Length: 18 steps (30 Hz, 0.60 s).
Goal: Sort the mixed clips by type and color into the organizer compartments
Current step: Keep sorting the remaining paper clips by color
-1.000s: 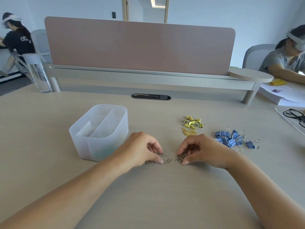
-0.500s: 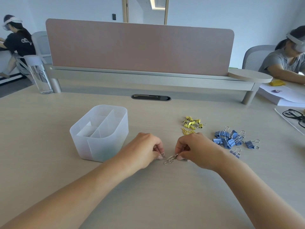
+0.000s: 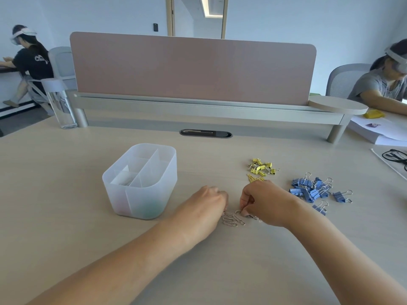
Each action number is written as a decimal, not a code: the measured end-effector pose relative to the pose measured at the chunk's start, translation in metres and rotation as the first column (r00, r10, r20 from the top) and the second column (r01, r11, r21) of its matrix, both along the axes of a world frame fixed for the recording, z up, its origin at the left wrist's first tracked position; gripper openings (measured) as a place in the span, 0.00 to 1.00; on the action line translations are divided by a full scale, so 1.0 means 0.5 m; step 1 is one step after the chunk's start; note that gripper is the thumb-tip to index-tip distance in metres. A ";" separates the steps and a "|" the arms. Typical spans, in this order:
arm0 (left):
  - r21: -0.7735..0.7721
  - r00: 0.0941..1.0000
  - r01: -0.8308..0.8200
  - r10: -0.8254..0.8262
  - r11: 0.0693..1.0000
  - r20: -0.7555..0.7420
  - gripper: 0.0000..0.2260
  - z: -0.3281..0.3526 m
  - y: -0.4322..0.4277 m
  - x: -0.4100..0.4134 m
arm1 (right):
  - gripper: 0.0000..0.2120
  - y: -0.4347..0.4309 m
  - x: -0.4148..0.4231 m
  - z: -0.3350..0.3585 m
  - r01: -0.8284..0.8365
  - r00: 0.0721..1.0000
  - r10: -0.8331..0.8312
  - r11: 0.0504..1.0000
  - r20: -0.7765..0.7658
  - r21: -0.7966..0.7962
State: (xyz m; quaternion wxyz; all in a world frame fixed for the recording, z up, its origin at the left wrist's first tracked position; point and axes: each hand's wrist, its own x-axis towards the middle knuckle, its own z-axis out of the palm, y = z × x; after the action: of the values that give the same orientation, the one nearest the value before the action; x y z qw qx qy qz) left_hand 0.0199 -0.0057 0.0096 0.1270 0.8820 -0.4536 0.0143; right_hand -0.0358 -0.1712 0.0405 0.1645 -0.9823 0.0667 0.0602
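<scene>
Pinches one silver clip (image 3: 239,212) with right hand (image 3: 264,203) fingers; left hand (image 3: 207,203) fingers curled, grip hidden. About three loose clips (image 3: 231,220) between fingertips, one organizer (image 3: 141,186) left.

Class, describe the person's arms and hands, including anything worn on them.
The left forearm and right forearm are bare as far as the frame shows, no sleeve in view. The left hand and right hand wear no gloves; no watch, bracelet or ring is visible.

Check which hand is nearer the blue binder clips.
Right. The right hand sits just beside the blue binder clips, on their left. The left hand is farther off, beyond the right hand, nearer the organizer.
</scene>
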 end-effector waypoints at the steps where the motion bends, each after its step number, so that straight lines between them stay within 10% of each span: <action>1: -0.003 1.000 -0.002 0.002 1.000 0.013 0.07 -0.004 -0.002 0.001 | 0.02 0.003 0.001 0.001 0.006 1.000 -0.006 1.000 0.000 -0.009; 12: -0.012 0.999 -0.053 0.053 0.998 0.007 0.08 -0.001 0.020 0.019 | 0.15 0.043 0.016 -0.016 0.017 0.999 -0.031 0.942 -0.034 -0.335; 18: -0.138 0.987 -0.130 0.115 0.982 -0.111 0.09 0.047 0.037 0.015 | 0.11 0.035 0.006 0.000 0.035 0.999 -0.034 0.985 0.005 -0.169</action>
State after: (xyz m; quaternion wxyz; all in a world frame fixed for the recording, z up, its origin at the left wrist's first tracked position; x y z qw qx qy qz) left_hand 0.0273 0.0125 0.0330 0.2127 0.8964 -0.3888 0.0097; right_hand -0.0330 -0.1537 0.0405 0.0816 -0.9914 0.0885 0.0505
